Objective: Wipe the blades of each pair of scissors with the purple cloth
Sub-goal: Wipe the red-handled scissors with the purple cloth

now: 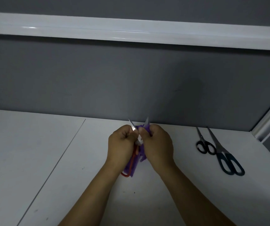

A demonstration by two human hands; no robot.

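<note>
Head view shows both hands close together in the lower middle of the frame, above the white table (33,152). The left hand (119,144) has its fingers curled around the red-handled scissors (141,139) near the pivot, and the red handle loop comes out below this hand, toward the bottom of the frame. The scissors are spread open, and the two blades make a V which points to the top of the frame.

The right hand (157,144) is curled on the purple cloth (141,128). It seems to pinch the cloth around the right blade (146,122), of which only the tip is free. The left blade (131,126) is bare and lies against the fingers of the left hand. More of the cloth hangs under the hands, beside the red handle.

The long axis of the wrapped blade runs from the pivot upward and a little to the right. The pinch sits low on it, so the wiping stroke probably has to go up the frame toward the tip. The bare blade lies on the other side of the V, to the left of the cloth.

The black-handled scissors (205,145) and the teal-handled scissors (229,162) lie closed at the right of the frame, well apart from the hands and nearer to the right hand.
</note>
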